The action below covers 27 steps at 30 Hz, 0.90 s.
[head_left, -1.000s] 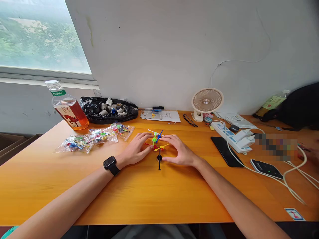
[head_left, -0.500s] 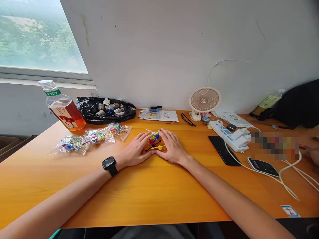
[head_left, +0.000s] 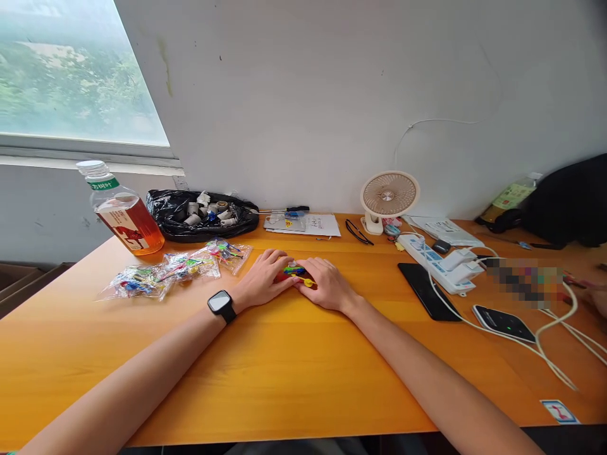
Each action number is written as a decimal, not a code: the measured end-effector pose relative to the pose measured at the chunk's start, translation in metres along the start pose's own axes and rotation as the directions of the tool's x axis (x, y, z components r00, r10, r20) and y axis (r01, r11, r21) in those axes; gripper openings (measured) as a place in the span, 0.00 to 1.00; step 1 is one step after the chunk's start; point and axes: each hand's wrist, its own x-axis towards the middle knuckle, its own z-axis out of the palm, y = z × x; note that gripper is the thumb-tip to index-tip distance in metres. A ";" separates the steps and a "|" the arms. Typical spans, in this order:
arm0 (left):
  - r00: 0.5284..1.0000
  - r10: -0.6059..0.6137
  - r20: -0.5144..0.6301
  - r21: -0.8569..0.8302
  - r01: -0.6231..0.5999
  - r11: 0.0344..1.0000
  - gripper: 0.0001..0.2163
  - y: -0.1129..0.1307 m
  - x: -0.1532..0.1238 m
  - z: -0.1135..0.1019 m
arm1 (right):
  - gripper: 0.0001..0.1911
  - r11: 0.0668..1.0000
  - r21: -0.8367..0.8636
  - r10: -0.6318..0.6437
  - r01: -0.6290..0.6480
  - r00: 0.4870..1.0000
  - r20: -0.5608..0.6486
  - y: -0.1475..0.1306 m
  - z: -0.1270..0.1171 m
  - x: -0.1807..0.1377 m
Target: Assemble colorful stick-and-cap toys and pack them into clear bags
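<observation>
Both my hands rest on the orange desk (head_left: 284,373) and cup a small heap of coloured plastic sticks (head_left: 294,273) between them. My left hand (head_left: 263,279), with a black smartwatch (head_left: 222,304) on the wrist, presses against the heap from the left, fingers curled round it. My right hand (head_left: 324,282) closes in from the right, fingers bent over the sticks. Only a few red, blue, green and yellow ends show between the fingers. Several clear bags of the same coloured sticks (head_left: 180,268) lie to the left of my left hand.
A bottle of amber drink (head_left: 118,212) and a black bag of small parts (head_left: 203,213) stand at the back left. A small fan (head_left: 389,197), glasses, papers, a power strip (head_left: 439,260), two phones (head_left: 427,287) and cables fill the right side. Another person's hand (head_left: 598,297) is at the right edge.
My hands have drawn together and gathered the scattered sticks into one tight heap; the black stick that lay nearer to me is now swept in between the hands.
</observation>
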 end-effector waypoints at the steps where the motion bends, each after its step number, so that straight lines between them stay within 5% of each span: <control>1: 1.000 -0.002 -0.005 -0.004 0.002 1.000 0.20 0.001 -0.001 -0.001 | 0.19 1.000 0.011 -0.018 0.018 1.000 0.004 -0.001 0.000 0.000; 9: 0.998 0.022 0.058 -0.121 -0.015 0.993 0.17 0.003 -0.003 -0.002 | 0.29 0.991 0.131 -0.021 0.029 0.998 -0.063 -0.002 -0.008 -0.002; 12: 0.999 0.047 0.020 -0.114 -0.044 0.993 0.16 0.003 -0.003 -0.002 | 0.19 0.981 0.180 0.109 -0.068 0.968 -0.228 0.020 -0.007 0.003; 16: 0.998 0.058 0.030 -0.116 -0.055 0.992 0.16 0.006 -0.002 -0.004 | 0.19 0.961 0.020 0.263 -0.275 0.893 -0.365 0.063 -0.005 0.017; 21: 0.999 0.032 0.028 -0.126 -0.028 0.992 0.18 0.012 -0.003 -0.012 | 0.24 0.936 -0.151 0.271 -0.317 0.926 -0.263 0.101 0.003 0.037; 27: 1.000 -0.006 -0.013 -0.131 0.004 0.991 0.19 0.008 -0.003 -0.012 | 0.35 0.900 -0.202 0.375 -0.386 0.922 -0.092 0.109 0.011 0.043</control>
